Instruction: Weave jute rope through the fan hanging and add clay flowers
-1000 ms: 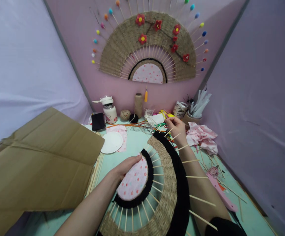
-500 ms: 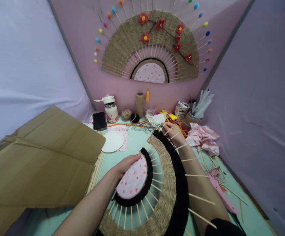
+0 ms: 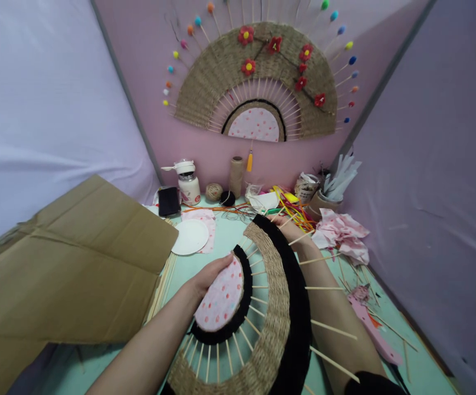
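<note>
Left fingers (image 3: 224, 263) clamp the fan's centre (image 3: 221, 299); right fingers (image 3: 279, 221) are partly behind its rim (image 3: 299, 307), grip unclear.

Pink back wall (image 3: 205, 148) bears a woven wall fan (image 3: 199, 82) with red flowers (image 3: 245, 35), yellow tassel (image 3: 250, 162) hanging below. Along its foot on the counter (image 3: 230, 233), left to right: white bottle (image 3: 189, 188), twine ball (image 3: 214, 192), brown spool (image 3: 236, 177), pale strips (image 3: 340, 178) upright in a container (image 3: 322, 206). Nearer in: folded cardboard (image 3: 69, 263) far left, white plate (image 3: 189, 237) overlapping spotted cloth (image 3: 210, 225); crumpled pink-and-white fabric (image 3: 343, 233) and a pink-handled tool (image 3: 375, 332) to the right.
</note>
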The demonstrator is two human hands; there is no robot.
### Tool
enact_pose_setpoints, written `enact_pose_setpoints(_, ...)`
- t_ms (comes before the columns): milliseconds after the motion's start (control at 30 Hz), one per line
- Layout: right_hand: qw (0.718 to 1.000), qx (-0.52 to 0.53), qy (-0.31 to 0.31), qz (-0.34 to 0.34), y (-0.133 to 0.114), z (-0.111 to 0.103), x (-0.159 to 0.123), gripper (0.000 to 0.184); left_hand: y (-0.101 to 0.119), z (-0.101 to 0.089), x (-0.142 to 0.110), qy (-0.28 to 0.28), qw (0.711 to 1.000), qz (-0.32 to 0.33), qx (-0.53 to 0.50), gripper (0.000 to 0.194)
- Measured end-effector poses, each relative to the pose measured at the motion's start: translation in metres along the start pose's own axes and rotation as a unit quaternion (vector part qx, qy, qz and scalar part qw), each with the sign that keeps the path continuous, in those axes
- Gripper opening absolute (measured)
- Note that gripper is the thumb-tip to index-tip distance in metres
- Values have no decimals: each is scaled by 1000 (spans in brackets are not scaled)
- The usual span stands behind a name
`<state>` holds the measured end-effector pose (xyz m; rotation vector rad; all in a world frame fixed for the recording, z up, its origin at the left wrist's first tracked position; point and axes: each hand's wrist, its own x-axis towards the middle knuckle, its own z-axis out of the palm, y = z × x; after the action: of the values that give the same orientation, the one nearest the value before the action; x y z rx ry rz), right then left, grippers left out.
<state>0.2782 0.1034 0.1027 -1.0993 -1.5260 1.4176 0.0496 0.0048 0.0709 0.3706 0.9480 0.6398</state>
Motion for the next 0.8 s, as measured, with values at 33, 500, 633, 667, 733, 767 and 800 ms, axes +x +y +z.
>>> enact_pose_setpoints(33,1000,-3,-12,5,0,1,0,33,0,1,0,-2,1000,-2,-2,35)
enact_pose_setpoints(500,977,-78,180,-83,13,-27,15,25,-21,9,12,-31,996,-43,77,38)
enact_pose_setpoints(633,965,-97,216,-115,10,-37,12,23,-21,9,12,-29,994,-43,94,41)
enact_pose_setpoints(667,963,-99,221,-121,9,-39,11,22,-20,9,12,-25,994,-42,95,41)
enact_pose_setpoints(733,960,-103,227,-131,7,-41,10,21,-19,9,11,-19,995,-35,90,41)
enact_pose_setpoints(767,959,-104,226,-135,6,-42,10,21,-19,10,10,-16,996,-29,85,40)
enact_pose_setpoints(800,959,-105,225,-139,5,-43,9,20,-18,11,9,-12,996,-24,80,39)
